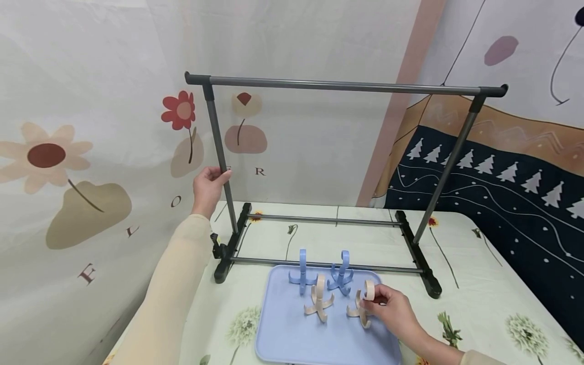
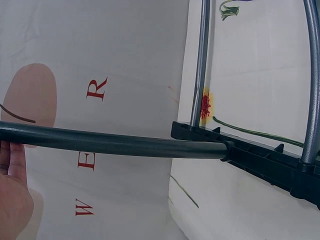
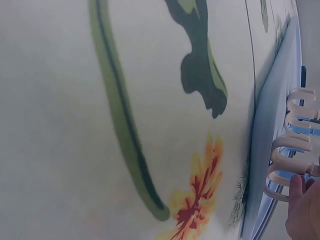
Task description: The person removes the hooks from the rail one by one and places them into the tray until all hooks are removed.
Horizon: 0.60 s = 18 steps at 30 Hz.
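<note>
A dark metal garment rack (image 1: 347,86) stands on the table. My left hand (image 1: 210,190) holds its left upright between thumb and fingers, about halfway up; in the left wrist view part of that hand (image 2: 17,200) shows below the post (image 2: 115,141). With thumb and fingers, my right hand (image 1: 396,310) pinches a beige multi-prong hook (image 1: 360,312) by its stem, over the right side of a blue tray (image 1: 292,334). A second beige hook (image 1: 319,304) is beside it. Two blue hooks (image 1: 302,276) stand farther back on the tray.
The rack's black feet (image 1: 429,276) and two low crossbars (image 1: 319,220) lie just behind the tray. A flower-printed cloth (image 1: 483,309) covers the table. Printed curtains (image 1: 310,40) hang behind and at both sides.
</note>
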{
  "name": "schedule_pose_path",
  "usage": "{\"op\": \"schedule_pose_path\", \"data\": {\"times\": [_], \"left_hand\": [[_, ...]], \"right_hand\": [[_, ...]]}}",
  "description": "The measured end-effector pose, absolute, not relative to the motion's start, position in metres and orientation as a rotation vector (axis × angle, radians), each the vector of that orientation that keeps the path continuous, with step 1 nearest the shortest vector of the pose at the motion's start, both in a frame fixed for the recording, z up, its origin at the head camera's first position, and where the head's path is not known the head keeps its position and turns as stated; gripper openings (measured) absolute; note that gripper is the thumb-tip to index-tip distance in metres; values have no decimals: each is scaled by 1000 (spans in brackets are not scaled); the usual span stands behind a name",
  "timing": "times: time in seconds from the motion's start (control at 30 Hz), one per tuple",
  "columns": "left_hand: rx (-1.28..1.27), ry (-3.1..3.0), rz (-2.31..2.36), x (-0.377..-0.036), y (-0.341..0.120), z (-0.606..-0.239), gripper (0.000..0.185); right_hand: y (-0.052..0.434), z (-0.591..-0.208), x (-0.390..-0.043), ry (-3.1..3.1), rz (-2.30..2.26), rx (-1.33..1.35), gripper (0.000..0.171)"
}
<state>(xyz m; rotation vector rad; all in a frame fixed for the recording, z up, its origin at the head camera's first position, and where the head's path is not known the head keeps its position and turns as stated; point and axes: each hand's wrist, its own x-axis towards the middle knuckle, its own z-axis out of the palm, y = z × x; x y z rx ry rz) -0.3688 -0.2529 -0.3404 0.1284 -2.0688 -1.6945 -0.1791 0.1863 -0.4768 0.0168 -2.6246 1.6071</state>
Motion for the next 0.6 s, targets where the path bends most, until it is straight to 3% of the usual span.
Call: {"op": "schedule_pose_path", "data": {"times": [0.37,0.6], "left_hand": [[141,-2065,-1710,-368,-254,-341,38],[137,-2067,-1713,-368,-253,-341,35]], "right_hand": [[189,-474,-175,-2604,1622,72,21],[195,-470,-171,-2645,1661,42,36]]}}
